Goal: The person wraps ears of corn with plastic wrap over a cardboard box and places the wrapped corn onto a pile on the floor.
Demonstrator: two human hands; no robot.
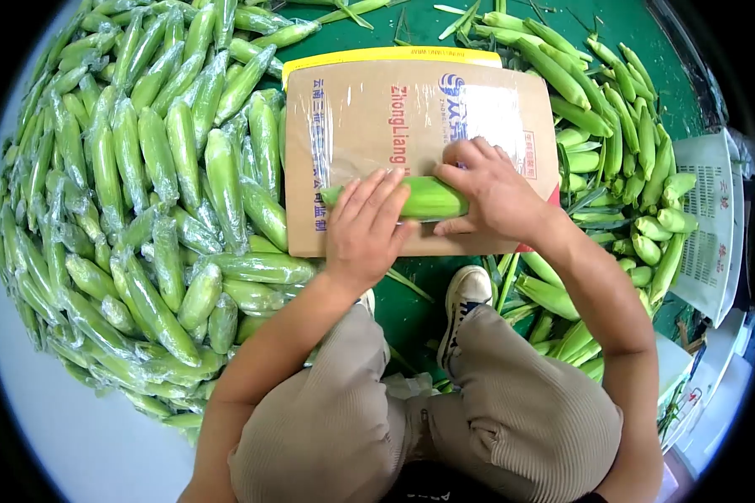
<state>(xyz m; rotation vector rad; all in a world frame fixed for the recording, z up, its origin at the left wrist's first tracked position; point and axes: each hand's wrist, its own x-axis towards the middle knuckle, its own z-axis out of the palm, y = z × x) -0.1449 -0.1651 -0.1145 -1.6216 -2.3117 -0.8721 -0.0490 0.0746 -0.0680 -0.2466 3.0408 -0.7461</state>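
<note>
A green ear of corn in its husk (432,199) lies crosswise on a cardboard box (352,101) with red and blue printing. My left hand (365,220) rests over the left end of the corn, its fingers laid across the husk and its thumb below. At the other end my right hand (491,193) grips the corn, fingers above and thumb underneath. Shiny clear plastic film (428,92) covers part of the box top; whether it goes round this ear is hard to make out.
To the left is a large heap of film-wrapped corn (155,151). Unwrapped ears (621,117) are piled on the right, beside a white plastic crate (709,226). A yellow wrap carton (394,54) edges the box's far side. My shoe (468,293) stands on the green floor (403,314).
</note>
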